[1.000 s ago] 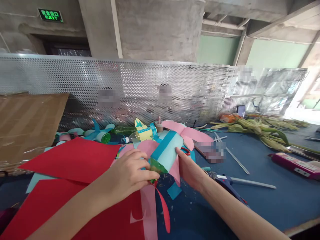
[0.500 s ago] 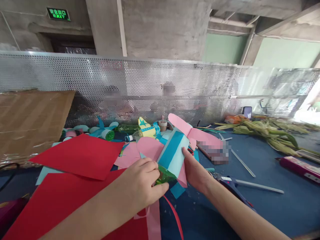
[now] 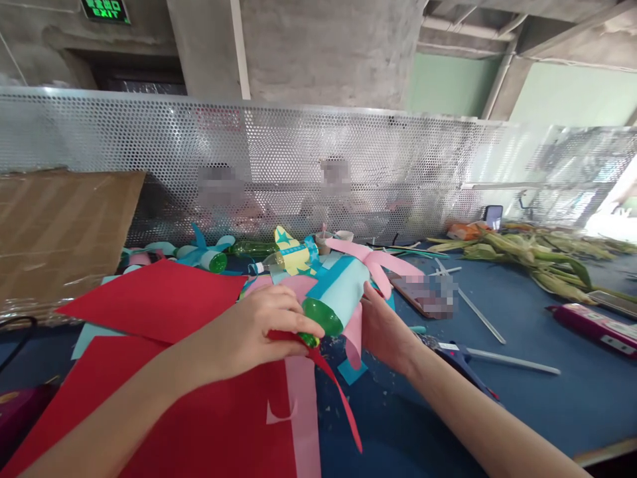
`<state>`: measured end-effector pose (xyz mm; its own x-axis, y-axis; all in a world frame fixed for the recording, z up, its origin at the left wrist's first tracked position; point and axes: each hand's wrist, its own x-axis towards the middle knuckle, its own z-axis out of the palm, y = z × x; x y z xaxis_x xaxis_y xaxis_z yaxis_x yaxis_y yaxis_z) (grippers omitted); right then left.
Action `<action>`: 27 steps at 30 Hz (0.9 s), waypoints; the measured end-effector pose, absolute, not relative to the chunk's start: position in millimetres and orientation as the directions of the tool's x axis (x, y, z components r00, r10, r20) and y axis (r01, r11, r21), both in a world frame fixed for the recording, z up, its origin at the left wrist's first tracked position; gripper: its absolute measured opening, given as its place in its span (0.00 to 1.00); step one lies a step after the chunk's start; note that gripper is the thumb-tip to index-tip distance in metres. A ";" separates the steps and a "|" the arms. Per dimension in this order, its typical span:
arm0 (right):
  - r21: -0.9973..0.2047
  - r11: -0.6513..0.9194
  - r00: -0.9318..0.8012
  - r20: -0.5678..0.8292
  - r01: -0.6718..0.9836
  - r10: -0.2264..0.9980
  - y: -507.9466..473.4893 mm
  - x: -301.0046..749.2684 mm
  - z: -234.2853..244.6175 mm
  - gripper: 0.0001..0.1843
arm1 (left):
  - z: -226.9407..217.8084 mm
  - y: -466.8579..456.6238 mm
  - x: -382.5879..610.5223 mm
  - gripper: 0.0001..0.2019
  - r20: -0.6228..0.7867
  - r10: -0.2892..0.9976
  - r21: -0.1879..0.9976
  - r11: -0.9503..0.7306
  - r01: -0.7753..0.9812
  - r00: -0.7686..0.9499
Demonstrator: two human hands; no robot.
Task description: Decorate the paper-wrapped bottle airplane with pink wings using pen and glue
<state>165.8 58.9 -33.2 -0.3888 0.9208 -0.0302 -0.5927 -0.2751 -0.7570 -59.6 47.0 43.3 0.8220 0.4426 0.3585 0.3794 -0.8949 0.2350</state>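
A navy-blue bench (image 3: 552, 408) is littered with craft pieces; above it, near the middle, a green-based bottle wrapped in pale blue paper with a darker blue band and pink paper petals (image 3: 346, 289) is held tilted, its base turned towards the viewer. By the right hand (image 3: 388, 328) it is grasped along its side, the thumb laid on the wrapping; by the left hand (image 3: 279, 325), bent closed at the base, a narrow, curling red paper strip (image 3: 343, 405) is pinched, hanging towards six o'clock.

From the bottle, large red paper sheets (image 3: 159, 299) are spread between eight and nine o'clock, a brown corrugated cardboard sheet (image 3: 64, 245) being leaned beyond them; a yellow-wrapped clear bottle with blue stars (image 3: 297, 253) is seen at ten; leafy, yellow-green husks (image 3: 537, 259) are heaped at three; a dark blue glue gun (image 3: 460, 368) is laid at four.

The bench is backed by a perforated silver metal screen (image 3: 279, 146), through which blurred figures are seen; at twelve, bare grey concrete (image 3: 323, 53) is shown; at one, a mint-green wall (image 3: 450, 86); towards ten, a lit green exit sign (image 3: 105, 9).
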 end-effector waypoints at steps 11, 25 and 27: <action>-0.718 -0.289 -0.324 -0.093 -0.633 0.942 61.8 164.8 -41.4 0.27 | 45.7 54.5 -66.6 0.10 0.306 0.503 0.365 -0.846 0.389 0.808; -0.727 -0.319 -0.311 -0.152 -0.608 0.938 57.2 164.6 -42.1 0.31 | 48.0 46.9 -60.0 0.09 0.353 0.412 0.351 -0.890 0.290 0.840; -0.729 -0.323 -0.291 -0.176 -0.603 0.940 56.4 163.8 -40.7 0.31 | 46.3 47.1 -59.7 0.08 0.358 0.415 0.363 -0.887 0.285 0.836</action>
<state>163.8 56.4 -40.7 -0.2913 0.9404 -0.1756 -0.6035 -0.3231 -0.7290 -59.7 47.1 46.3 0.8363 0.4154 0.3580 0.2850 -0.8870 0.3633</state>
